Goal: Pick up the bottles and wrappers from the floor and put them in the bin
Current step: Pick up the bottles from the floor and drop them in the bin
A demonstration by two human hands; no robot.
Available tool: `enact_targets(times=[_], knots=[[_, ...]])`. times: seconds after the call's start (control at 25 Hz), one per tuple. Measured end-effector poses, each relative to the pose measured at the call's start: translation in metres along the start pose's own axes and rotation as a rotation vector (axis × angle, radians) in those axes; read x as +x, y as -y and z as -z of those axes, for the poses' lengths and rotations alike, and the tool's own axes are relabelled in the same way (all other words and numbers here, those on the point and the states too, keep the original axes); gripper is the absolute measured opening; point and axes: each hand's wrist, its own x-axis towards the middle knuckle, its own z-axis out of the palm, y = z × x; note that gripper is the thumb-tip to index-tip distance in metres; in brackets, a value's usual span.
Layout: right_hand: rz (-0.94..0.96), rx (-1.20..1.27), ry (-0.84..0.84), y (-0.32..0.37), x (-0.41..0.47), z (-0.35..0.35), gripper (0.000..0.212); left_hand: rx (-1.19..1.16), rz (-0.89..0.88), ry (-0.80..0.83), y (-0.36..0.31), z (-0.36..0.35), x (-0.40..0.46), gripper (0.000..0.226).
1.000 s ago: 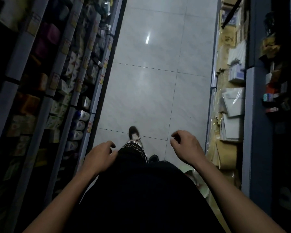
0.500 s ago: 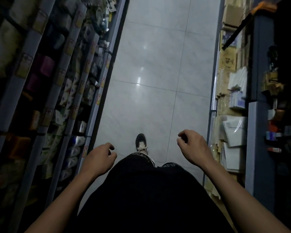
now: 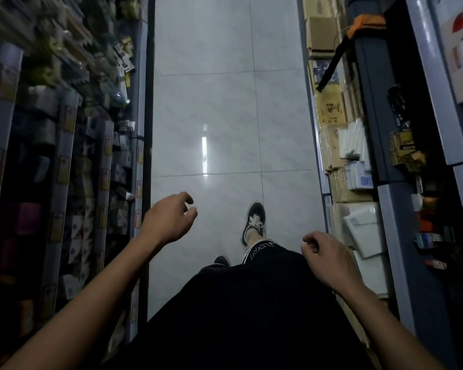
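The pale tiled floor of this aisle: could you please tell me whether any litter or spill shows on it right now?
Nothing stands out. The pale glossy tiled floor between the shelves shows no bottle, wrapper or spill, only a ceiling light's reflection and a dark sneaker mid-step. Both the left hand and right hand are empty.

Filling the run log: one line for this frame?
phase: walking aisle | left hand: empty | right hand: empty | floor: no litter visible | bin: not visible

the pale glossy tiled floor runs between stocked shelves; a dark sneaker stands on it near the right-hand shelving.
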Motion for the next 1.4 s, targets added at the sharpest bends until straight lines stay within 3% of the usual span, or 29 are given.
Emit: enact_targets(times=[0.24, 0.52, 0.68, 1.0, 1.4], knots=[[0.093, -0.001, 0.048, 0.041, 0.132, 0.068, 0.026, -0.053, 0.131, 0.043, -0.037, 0.036, 0.081, 0.035], [0.275, -0.068, 0.104, 0.141, 0.286, 0.137, 0.027, -0.128, 0.315, 0.082, -0.035, 0.066, 0.149, 0.033], [0.303, -0.084, 0.125, 0.202, 0.373, 0.161, 0.027, -0.207, 0.349, 0.089, -0.026, 0.101, 0.231, 0.037], [0.137, -0.08, 0.091, 0.276, 0.492, 0.227, 0.023, -0.175, 0.218, 0.108, -0.042, 0.225, 0.434, 0.036], [0.028, 0.059, 0.024, 0.308, 0.675, 0.314, 0.016, -0.084, 0.102, 0.073, -0.113, 0.355, 0.697, 0.036]])
